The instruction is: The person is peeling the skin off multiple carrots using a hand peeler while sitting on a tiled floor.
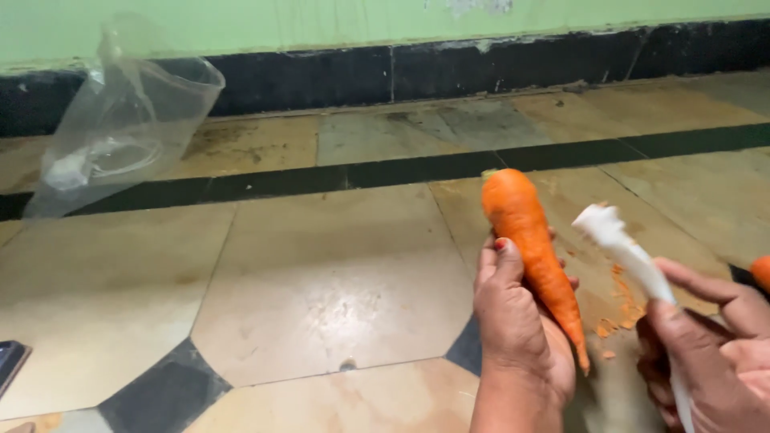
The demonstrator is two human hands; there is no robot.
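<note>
While the left hand point(517, 321) grips the long tapered orange carrot point(533, 256) around its lower half, thumb pressed on the side, fat end up and thin tip pointing down, the right hand point(706, 353) is curled around the handle of a white plastic peeler point(630, 256), head raised just right of the carrot, not touching it. Judging by looks, peeling is well along: the visible carrot skin is smooth, bright and clean, and small orange peel scraps point(619, 309) lie on the floor below the peeler. Can't tell if the hidden side is done. The stub at the top is still on.

A second orange piece point(762, 273) shows at the right edge, mostly cut off.

The floor point(321, 289) is glossy beige stone tile with dark inlay strips and corner pieces, a bit stained. A crumpled clear plastic bag point(120, 120) stands upright, far left, well apart from the hands. Behind it is a pale green wall point(321, 24) with a black skirting band. A dark flat object point(10, 361) sits at the left edge, unclear what.
</note>
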